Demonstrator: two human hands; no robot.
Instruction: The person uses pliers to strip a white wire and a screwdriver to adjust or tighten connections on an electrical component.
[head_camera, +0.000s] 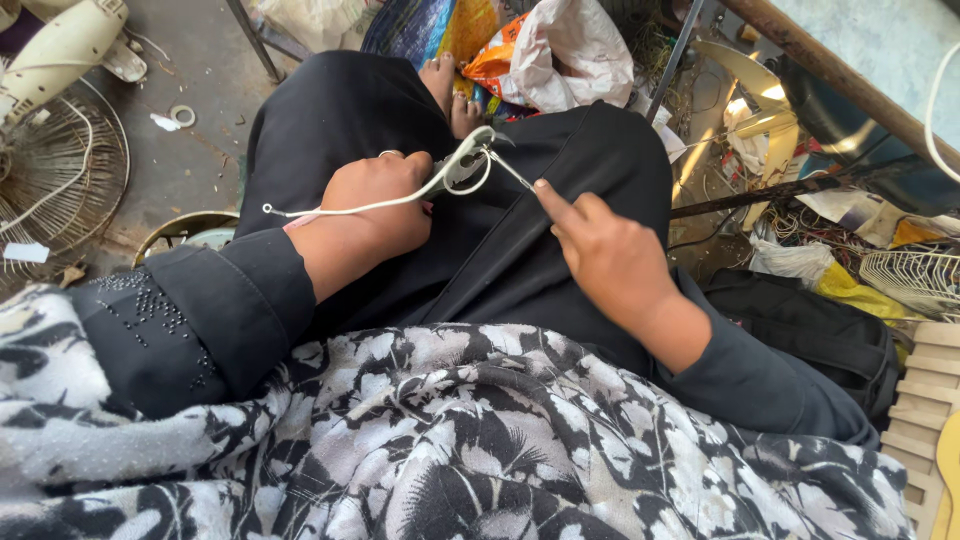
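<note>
Cable (350, 207) lying left-right, end toward right hand (610, 255).

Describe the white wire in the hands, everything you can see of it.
The white wire is thin and looks plastic-coated. It lies across the black cloth over the person's lap. The left hand grips it, and its loose end trails left, finishing in a tiny curl. Past the thumb it bends into a small loop near a pale tool in the same hand. From there a thin, bare-looking strand runs to the right hand, pinched at its fingertips. It hangs slack on the left and looks taut on the right.
</note>
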